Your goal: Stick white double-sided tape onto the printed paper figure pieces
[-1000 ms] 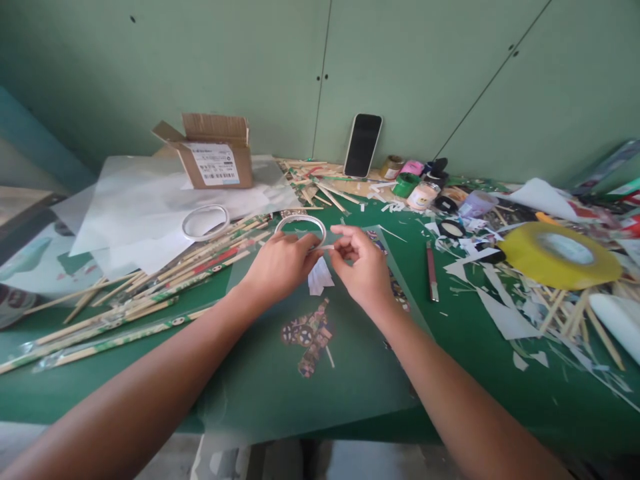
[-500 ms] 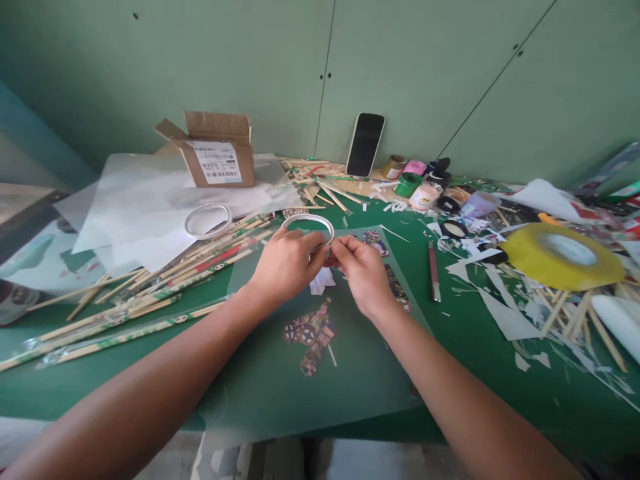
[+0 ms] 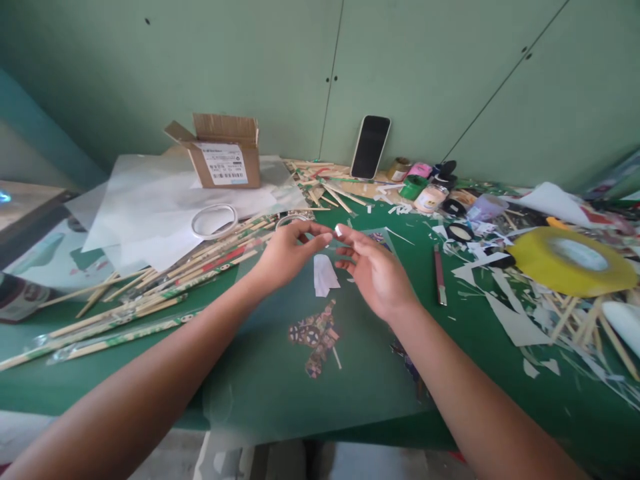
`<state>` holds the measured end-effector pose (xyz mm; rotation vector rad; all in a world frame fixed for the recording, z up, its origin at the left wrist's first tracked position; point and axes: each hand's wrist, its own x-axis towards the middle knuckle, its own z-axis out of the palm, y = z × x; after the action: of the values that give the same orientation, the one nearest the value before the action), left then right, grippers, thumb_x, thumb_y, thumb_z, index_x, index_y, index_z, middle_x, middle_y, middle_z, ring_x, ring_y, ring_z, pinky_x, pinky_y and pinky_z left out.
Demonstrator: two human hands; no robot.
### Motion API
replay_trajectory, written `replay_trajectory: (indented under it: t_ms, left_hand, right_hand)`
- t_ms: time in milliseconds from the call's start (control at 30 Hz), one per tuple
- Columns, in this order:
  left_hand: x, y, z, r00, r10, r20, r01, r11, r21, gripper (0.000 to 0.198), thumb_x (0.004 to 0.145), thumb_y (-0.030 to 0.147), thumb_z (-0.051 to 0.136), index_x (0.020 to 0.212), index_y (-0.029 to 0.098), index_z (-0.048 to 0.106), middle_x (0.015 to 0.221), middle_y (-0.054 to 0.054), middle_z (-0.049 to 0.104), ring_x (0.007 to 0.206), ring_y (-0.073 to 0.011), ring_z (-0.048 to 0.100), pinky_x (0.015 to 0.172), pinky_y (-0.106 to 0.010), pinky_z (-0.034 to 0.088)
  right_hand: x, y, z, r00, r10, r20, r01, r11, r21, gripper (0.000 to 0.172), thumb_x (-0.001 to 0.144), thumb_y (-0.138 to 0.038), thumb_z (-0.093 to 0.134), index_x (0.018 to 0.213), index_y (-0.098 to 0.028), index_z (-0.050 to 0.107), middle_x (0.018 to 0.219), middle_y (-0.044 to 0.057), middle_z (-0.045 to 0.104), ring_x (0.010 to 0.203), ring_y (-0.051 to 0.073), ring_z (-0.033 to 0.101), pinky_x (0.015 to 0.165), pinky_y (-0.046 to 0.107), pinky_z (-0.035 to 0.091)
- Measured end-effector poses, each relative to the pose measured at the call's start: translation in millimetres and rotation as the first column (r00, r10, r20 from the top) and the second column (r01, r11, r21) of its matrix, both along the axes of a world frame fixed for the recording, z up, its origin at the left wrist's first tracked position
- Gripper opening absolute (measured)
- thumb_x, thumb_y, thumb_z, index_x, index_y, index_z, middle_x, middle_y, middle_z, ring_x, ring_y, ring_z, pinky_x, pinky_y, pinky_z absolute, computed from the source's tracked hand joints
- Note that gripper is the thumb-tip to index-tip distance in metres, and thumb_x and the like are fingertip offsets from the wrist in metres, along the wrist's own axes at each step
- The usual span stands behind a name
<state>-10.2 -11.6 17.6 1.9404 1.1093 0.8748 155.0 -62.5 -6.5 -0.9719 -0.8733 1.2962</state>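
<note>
White scrap (image 3: 339,230) at the fingertips, over a green bench (image 3: 480,387)

Step in hand, by judgement: fine handling of one small scrap. The right hand (image 3: 379,273) is holding it at the fingertips, its grip narrow. The left hand (image 3: 284,257) is hovering just beside, thumb and forefinger nearly meeting; whether it is holding anything, cannot tell. A white ring (image 3: 292,217) is showing partly behind that hand. Next move: seemingly calling for a light touch and steady fingertips.

Surface: a translucent sheet (image 3: 270,400) is lying below the hands. A patterned cutout (image 3: 315,337) is showing there, on or under it unclear, with a white paper piece (image 3: 326,275) near. Left: wrapped sticks (image 3: 215,268) are lying in a bundle; a second ring (image 3: 215,237) is resting on pale sheets (image 3: 145,193), a cardboard box (image 3: 231,168) behind. Right: a red knife (image 3: 439,275), paper offcuts (image 3: 515,323), a yellow tape roll (image 3: 530,263). Rear: small jars (image 3: 431,198) are standing in a cluster.

Room: a phone (image 3: 371,147) is leaning against the green wall (image 3: 260,67), its panels meeting at dark seams.
</note>
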Motion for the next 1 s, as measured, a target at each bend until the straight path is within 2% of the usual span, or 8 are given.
replay_trajectory:
  t_ms: [100,200,300,433,533,600,867,1000]
  left_hand:
    - [7.3,-8.8,3.9,0.970,-0.048,0.237,0.100,0.973,-0.210,0.027,0.086,0.041,0.058,0.089,0.016,0.069,0.087,-0.003,0.069,0.078,-0.0135,0.059,0.078,-0.030,0.045]
    - [8.1,-11.7,4.6,0.956,-0.042,0.289,0.132,0.946,-0.298,0.023,0.086,0.037,0.058,0.080,0.016,0.065,0.081,-0.002,0.067,0.072,-0.0114,0.056,0.072,-0.027,0.045]
    - [5.8,-9.7,3.1,0.974,-0.090,0.208,0.149,0.946,-0.289,0.023,0.088,0.035,0.054,0.077,0.017,0.064,0.077,-0.002,0.066,0.069,-0.0120,0.054,0.067,-0.027,0.045]
    - [3.3,-7.6,0.5,0.983,-0.091,-0.159,0.097,0.995,0.031,0.021,0.089,0.032,0.055,0.080,0.016,0.065,0.080,-0.003,0.066,0.074,-0.0155,0.056,0.070,-0.031,0.045]
    - [2.6,-9.9,0.0,0.908,-0.016,-0.418,0.179,0.918,0.355,0.014,0.089,0.026,0.057,0.086,0.017,0.067,0.092,-0.005,0.067,0.088,-0.0207,0.059,0.081,-0.037,0.042]
    - [3.2,-12.7,0.4,0.868,-0.014,-0.496,0.249,0.877,0.411,0.016,0.091,0.027,0.055,0.089,0.017,0.068,0.094,-0.006,0.067,0.091,-0.0223,0.059,0.083,-0.038,0.041]
    - [2.0,-10.4,-3.3,0.952,-0.068,-0.298,0.159,0.943,0.294,0.014,0.088,0.019,0.059,0.101,0.016,0.065,0.093,-0.003,0.069,0.086,-0.0161,0.062,0.080,-0.031,0.046]
    - [-9.2,-0.4,-3.8,0.844,-0.327,-0.424,0.454,0.858,0.241,0.023,0.084,0.015,0.060,0.105,0.021,0.067,0.106,-0.003,0.070,0.098,-0.0168,0.062,0.090,-0.033,0.047]
  right_hand:
    - [-2.1,-2.9,-2.0,0.996,0.066,0.061,-0.068,0.997,0.036,0.026,0.080,-0.036,0.061,0.102,-0.031,0.073,0.121,0.000,0.066,0.091,0.016,0.057,0.076,0.033,0.047]
    - [-0.9,-3.4,-3.0,0.968,0.063,0.243,-0.091,0.990,0.104,0.024,0.084,-0.040,0.058,0.102,-0.032,0.072,0.120,0.000,0.066,0.095,0.018,0.058,0.077,0.034,0.048]
    - [3.9,-1.8,-1.9,0.842,-0.187,0.506,0.050,0.961,0.271,0.022,0.085,-0.041,0.058,0.097,-0.028,0.071,0.119,0.004,0.063,0.101,0.020,0.057,0.074,0.033,0.049]
    - [14.3,-0.3,1.6,0.620,-0.446,0.645,0.182,0.882,0.435,0.019,0.085,-0.037,0.059,0.096,-0.024,0.068,0.112,0.009,0.060,0.090,0.019,0.060,0.071,0.033,0.051]
    - [18.8,-0.8,2.7,0.499,-0.459,0.735,0.035,0.858,0.512,0.013,0.084,-0.031,0.060,0.080,-0.022,0.069,0.102,0.009,0.059,0.097,0.022,0.061,0.081,0.039,0.050]
    - [18.6,-1.6,2.1,0.443,-0.449,0.776,-0.047,0.853,0.521,0.010,0.082,-0.028,0.062,0.077,-0.023,0.069,0.100,0.008,0.059,0.098,0.024,0.061,0.085,0.042,0.049]
    - [19.3,-1.7,4.3,0.423,-0.490,0.762,-0.003,0.840,0.542,0.013,0.084,-0.026,0.058,0.075,-0.021,0.066,0.098,0.009,0.062,0.097,0.023,0.061,0.086,0.041,0.048]
    - [25.2,0.5,4.6,0.534,-0.328,0.779,0.060,0.934,0.352,0.018,0.082,-0.034,0.062,0.072,-0.021,0.068,0.097,0.008,0.066,0.090,0.023,0.063,0.077,0.039,0.049]
